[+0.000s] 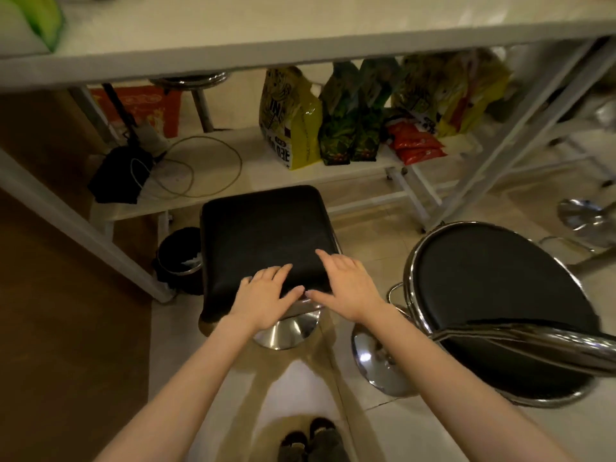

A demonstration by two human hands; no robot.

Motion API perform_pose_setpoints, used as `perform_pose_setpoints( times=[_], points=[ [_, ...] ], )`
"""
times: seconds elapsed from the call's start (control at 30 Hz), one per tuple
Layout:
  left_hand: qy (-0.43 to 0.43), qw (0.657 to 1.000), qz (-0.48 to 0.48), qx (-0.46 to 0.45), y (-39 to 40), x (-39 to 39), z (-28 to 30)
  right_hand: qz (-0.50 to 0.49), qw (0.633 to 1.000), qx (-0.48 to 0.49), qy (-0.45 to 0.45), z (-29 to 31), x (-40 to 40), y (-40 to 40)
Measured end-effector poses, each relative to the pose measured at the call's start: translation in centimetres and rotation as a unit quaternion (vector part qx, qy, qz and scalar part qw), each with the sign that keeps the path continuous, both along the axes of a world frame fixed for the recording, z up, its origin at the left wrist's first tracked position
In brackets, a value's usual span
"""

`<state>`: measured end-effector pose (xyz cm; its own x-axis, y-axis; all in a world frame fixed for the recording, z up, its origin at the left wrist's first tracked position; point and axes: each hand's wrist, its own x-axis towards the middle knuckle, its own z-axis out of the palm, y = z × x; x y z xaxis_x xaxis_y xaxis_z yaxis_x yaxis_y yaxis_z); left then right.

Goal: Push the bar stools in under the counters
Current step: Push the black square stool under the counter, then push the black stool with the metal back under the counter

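Looking down from head height onto a pale glossy tiled floor [383,238], bordered at left by brown wood flooring [66,328], beneath a white counter [300,31] on slanted white metal legs. A square bar stool [263,235], its seat padded in smooth black leather-like material, stands just before the counter's lower shelf [233,171], not yet under the top; its polished chrome base [286,331] shows below the seat. The left hand [266,298] and right hand [346,288] lie flat, fingers spread, on the seat's near edge, gripping nothing. A round black stool with chrome rim and backrest [493,305] stands just right, partly cut off. The shelf carries glossy snack bags [350,118], a coiled cable [203,165] and a black bag [116,175]. A small black bin [180,255] sits half hidden behind the square seat. Motion blur softens the bag lettering.
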<state>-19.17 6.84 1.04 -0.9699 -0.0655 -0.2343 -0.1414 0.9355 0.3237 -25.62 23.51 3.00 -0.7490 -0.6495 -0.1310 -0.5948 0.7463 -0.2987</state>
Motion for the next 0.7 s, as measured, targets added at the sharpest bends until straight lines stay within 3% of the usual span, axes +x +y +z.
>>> perform_pose_setpoints(
  times=[0.2,0.37,0.53,0.7],
  points=[
    [0.131,0.981,-0.133,0.055,6.1,-3.0,8.0,-0.039,0.993,-0.003,0.108,8.4,0.3,5.2],
    [0.168,0.956,-0.223,0.087,12.1,-4.8,12.5,-0.089,0.985,0.016,0.144,13.1,1.2,11.3],
    [0.185,0.929,-0.297,0.118,18.4,-5.9,15.2,-0.144,0.979,0.000,0.145,16.2,2.2,17.9],
    [0.153,0.908,-0.359,0.151,23.6,-6.0,16.4,-0.218,0.971,-0.041,0.084,17.0,3.1,24.4]
  ],
)
